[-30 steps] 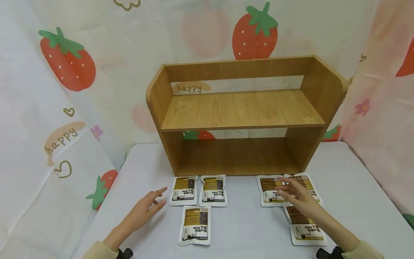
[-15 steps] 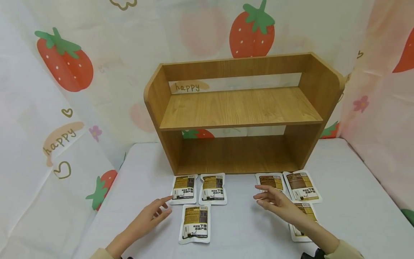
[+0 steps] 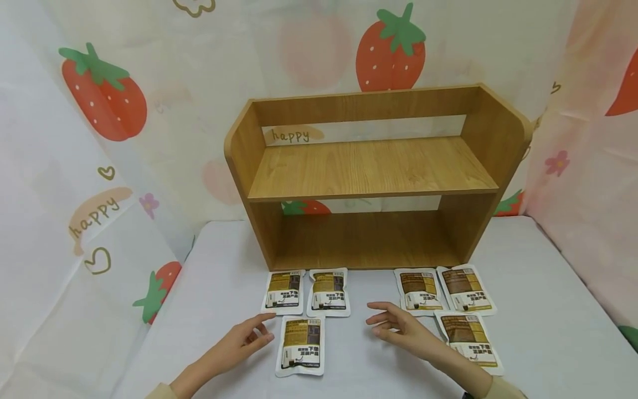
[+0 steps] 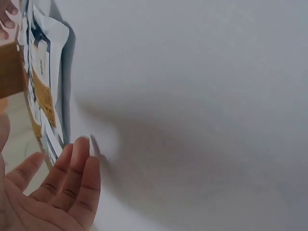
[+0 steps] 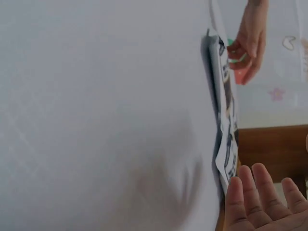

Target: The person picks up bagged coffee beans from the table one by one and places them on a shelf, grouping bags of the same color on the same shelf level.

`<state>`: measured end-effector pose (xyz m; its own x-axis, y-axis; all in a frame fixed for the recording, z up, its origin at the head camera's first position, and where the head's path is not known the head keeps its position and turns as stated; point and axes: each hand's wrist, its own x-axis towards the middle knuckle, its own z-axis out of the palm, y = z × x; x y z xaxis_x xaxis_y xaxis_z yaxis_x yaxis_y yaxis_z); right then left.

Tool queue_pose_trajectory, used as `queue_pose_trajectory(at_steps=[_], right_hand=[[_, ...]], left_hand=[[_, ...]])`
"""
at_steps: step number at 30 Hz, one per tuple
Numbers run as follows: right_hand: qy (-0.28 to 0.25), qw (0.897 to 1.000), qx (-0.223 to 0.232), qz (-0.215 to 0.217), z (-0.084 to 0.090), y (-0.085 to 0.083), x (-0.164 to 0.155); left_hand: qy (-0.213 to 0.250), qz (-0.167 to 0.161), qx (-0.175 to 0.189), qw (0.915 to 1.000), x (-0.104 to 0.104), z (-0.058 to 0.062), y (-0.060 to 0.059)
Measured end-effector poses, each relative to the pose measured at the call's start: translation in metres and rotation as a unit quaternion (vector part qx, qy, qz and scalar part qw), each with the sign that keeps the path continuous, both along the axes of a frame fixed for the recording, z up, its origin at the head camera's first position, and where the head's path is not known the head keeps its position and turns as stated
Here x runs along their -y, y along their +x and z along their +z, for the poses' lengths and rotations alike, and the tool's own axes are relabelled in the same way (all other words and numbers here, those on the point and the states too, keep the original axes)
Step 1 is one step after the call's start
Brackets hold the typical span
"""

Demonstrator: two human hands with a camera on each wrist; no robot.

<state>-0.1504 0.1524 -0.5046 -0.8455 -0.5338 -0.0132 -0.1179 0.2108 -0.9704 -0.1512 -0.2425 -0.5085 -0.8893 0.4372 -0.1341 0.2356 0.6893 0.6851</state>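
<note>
Both hands close on the front pouch below the shelf: left hand and right hand spread, empty; best gripped by its edges.

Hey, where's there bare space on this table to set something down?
Both wooden shelf boards are bare. Free table strips lie right of the right pouch trio and left of the left pouch trio. Between trios, the left hand and right hand crowd it.
</note>
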Motion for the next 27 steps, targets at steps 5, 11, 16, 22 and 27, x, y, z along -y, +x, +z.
queue_pose_trajectory(at_steps=[5,11,16,22,27], right_hand=[[-0.01,1.0,0.006,0.019,-0.005,0.002,0.012],[-0.02,0.999,0.019,0.039,-0.01,0.002,0.028],[-0.018,0.999,0.013,0.042,-0.015,0.004,0.04],[-0.035,0.997,0.055,0.036,-0.02,0.011,0.053],[-0.046,0.997,0.061,0.028,-0.022,0.015,0.064]], left_hand=[[0.017,-0.013,0.01,0.9997,-0.005,0.002,0.001],[0.016,-0.005,0.04,0.9991,-0.012,0.005,0.001],[0.05,0.026,0.081,0.9951,-0.015,0.005,0.005],[0.122,0.083,0.169,0.9744,-0.021,0.007,0.011],[0.142,0.102,0.185,0.967,-0.025,0.009,0.014]])
